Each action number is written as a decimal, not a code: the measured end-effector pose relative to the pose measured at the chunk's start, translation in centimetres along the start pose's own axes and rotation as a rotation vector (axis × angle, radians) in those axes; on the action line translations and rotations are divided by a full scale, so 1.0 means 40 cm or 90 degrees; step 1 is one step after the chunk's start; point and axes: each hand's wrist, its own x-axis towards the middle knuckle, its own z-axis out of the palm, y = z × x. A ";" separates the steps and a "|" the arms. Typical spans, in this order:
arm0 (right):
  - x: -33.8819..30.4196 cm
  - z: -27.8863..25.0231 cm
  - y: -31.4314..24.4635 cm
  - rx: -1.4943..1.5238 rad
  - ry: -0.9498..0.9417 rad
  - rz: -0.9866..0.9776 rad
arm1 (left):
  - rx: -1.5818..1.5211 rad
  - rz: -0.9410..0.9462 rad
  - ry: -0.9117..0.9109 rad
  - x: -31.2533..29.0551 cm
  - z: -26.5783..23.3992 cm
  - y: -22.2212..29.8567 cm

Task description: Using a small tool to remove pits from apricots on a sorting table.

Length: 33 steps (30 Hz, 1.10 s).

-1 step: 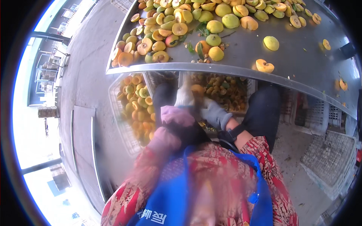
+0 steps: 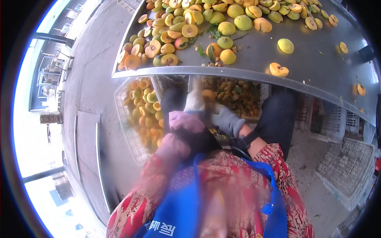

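My left hand [image 2: 194, 101], in a white glove with a pink cuff, is closed around an orange fruit [image 2: 209, 95] just below the metal table's edge [image 2: 222, 72]. My right hand [image 2: 225, 119], in a grey glove with a black wrist band, sits right beside the fruit, its fingers curled. Motion blur hides whether it holds anything. Both hands hover over my lap and my blue apron [image 2: 178, 206], above a crate of cut fruit [image 2: 238, 97].
On the metal table lie several whole yellow-green fruits [image 2: 226, 28] and orange halves [image 2: 279, 70]. A white crate of fruit halves [image 2: 141, 115] stands at the left under the table. Empty white crates [image 2: 345, 166] stand on the concrete floor at right.
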 end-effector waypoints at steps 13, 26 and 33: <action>-0.043 -0.038 -0.084 0.143 -0.165 0.197 | -0.093 0.060 0.013 -0.031 0.008 -0.036; -0.064 -0.066 -0.114 0.348 -0.276 0.282 | -0.031 -0.128 -0.189 -0.055 -0.005 0.066; -0.049 -0.071 -0.059 0.550 -0.472 0.247 | -0.297 -0.210 -0.206 -0.113 0.035 0.141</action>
